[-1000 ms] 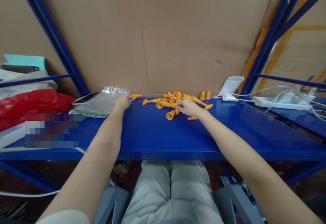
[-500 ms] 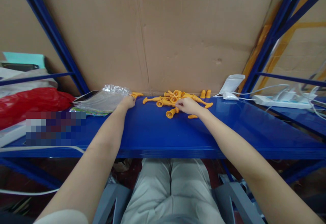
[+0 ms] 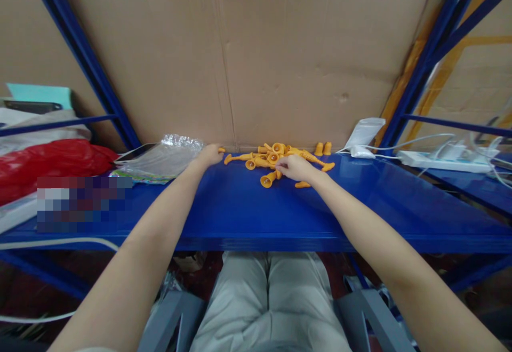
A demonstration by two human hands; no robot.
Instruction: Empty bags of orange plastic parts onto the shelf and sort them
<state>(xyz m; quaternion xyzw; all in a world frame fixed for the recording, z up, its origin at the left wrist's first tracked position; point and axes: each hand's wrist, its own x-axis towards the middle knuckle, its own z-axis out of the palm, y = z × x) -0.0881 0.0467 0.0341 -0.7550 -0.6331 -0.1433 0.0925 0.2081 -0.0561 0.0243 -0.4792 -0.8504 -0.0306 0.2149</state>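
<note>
Orange plastic pieces (image 3: 276, 154), some cup-shaped and some long with bent ends, lie heaped against the cardboard at the back of the blue shelf. My left hand (image 3: 210, 154) is closed over a separate orange piece (image 3: 221, 150) left of the heap; only its tip shows past the fingers. At the heap's front, my right hand (image 3: 295, 167) is in a pinch, its fingertips at a small orange piece (image 3: 279, 174); their grip is partly hidden. A flared orange cup (image 3: 267, 180) lies just left of these fingertips. Another orange piece (image 3: 303, 184) lies below the right wrist.
Two orange caps (image 3: 323, 149) stand right of the heap. Clear plastic bags (image 3: 160, 162) and a red bag (image 3: 60, 162) lie on the left. A white adapter (image 3: 362, 151), cables and a power strip (image 3: 444, 161) are on the right. Cardboard (image 3: 280, 64) closes the back.
My left hand has slid right and covers more of the orange piece, which reaches slightly farther right. My right hand stays in nearly the same place at the heap.
</note>
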